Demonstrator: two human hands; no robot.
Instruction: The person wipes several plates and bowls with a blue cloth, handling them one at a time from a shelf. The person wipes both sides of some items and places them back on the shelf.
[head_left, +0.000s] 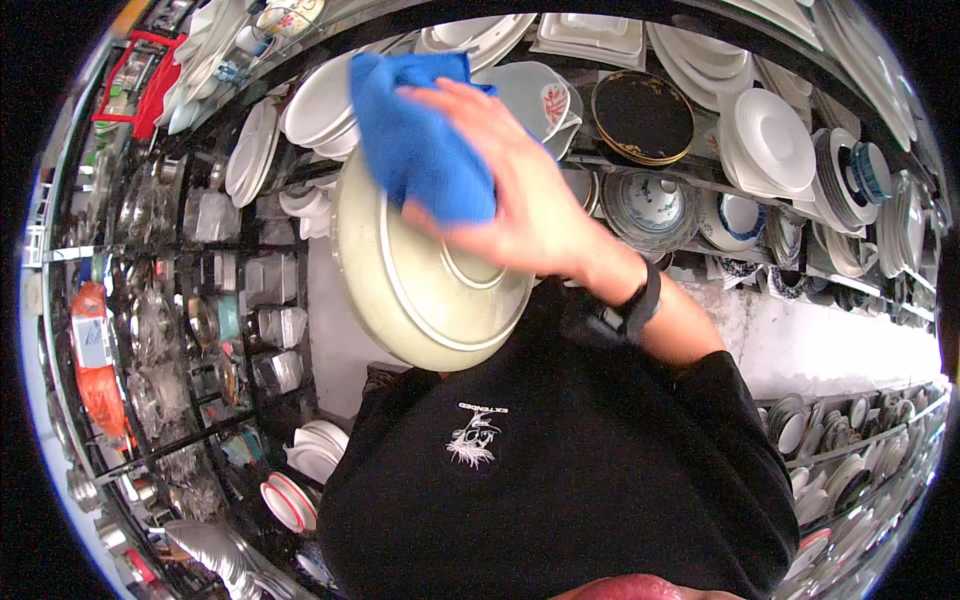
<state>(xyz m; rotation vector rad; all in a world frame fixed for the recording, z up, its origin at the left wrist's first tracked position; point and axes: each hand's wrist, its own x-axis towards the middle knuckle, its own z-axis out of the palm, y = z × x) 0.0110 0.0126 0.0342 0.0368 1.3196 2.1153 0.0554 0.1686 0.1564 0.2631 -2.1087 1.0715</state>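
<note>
A blue cloth (431, 142) lies bunched under my right hand (510, 172), with the thumb and fingers around it. The hand is blurred and presses the cloth against the upper part of a round pale cream-green plate or shallow dish (420, 292). Its underside, with raised rings, faces the camera, and it is tilted in front of my chest. A dark watch or band (641, 304) is on my right wrist. My left hand is out of view; what supports the dish is hidden.
Shelves ahead hold white plates (772, 139), black gold-rimmed plates (641, 116) and a lidded blue-and-white bowl (652, 199). To the left, a rack carries plastic-wrapped wares (270, 277) and a red basket (142, 82). More dishes (791, 431) line shelves at the lower right.
</note>
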